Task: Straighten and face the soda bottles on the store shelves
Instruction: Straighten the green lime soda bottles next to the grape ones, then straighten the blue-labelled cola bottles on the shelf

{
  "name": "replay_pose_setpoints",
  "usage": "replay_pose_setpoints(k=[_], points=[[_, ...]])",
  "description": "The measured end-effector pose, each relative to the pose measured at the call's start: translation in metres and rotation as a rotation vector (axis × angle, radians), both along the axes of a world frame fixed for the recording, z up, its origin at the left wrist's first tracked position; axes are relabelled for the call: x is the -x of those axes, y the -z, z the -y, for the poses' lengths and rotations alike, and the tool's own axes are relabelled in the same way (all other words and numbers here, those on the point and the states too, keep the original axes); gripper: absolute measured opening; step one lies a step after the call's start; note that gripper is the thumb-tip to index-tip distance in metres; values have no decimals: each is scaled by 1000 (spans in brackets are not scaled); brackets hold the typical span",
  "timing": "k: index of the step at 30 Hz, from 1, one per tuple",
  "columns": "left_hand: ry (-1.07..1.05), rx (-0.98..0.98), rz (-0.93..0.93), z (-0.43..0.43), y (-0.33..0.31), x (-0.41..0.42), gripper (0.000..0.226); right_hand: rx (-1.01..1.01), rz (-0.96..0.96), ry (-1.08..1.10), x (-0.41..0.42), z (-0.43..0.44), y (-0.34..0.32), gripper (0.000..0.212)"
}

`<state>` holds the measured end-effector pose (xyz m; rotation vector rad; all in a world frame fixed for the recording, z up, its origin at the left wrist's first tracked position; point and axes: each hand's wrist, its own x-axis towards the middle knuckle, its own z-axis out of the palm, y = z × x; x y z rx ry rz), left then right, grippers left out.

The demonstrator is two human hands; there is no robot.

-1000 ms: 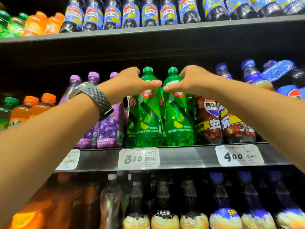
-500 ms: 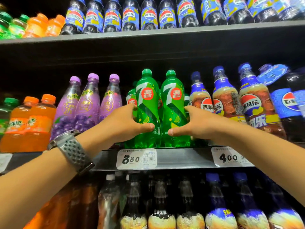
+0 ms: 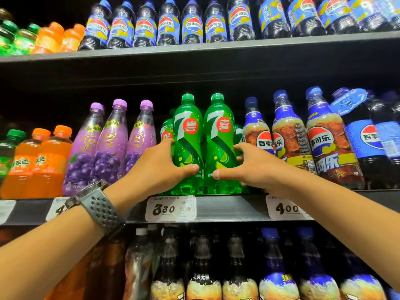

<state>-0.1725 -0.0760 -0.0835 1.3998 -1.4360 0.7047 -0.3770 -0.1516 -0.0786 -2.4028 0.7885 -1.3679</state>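
Observation:
Two green 7-Up bottles stand side by side at the front of the middle shelf (image 3: 227, 207), labels facing me. My left hand (image 3: 155, 169) wraps the lower body of the left green bottle (image 3: 187, 135), thumb across its front. My right hand (image 3: 251, 167) grips the lower body of the right green bottle (image 3: 219, 135) the same way. More green bottles stand behind them, mostly hidden. A grey watch is on my left wrist.
Purple grape soda bottles (image 3: 108, 144) and orange bottles (image 3: 43, 156) stand to the left, Pepsi bottles (image 3: 324, 144) to the right. The top shelf holds a row of Pepsi bottles (image 3: 192, 24). Dark bottles fill the shelf below. Price tags (image 3: 171, 210) hang on the shelf edge.
Both hands have slid from the necks of the two green bottles down to their lower bodies. The bottles now stand upright with the labels facing forward.

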Motion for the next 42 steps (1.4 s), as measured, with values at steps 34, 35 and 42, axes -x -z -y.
replay_pose_setpoints(k=[34, 35, 42], points=[[-32, 138, 356, 56, -87, 149, 48, 512, -60, 723, 119, 0, -81, 44], [-44, 139, 331, 59, -90, 153, 48, 524, -75, 722, 119, 1, -83, 42], [-193, 107, 271, 82, -92, 170, 46, 570, -291, 749, 117, 6, -84, 59]])
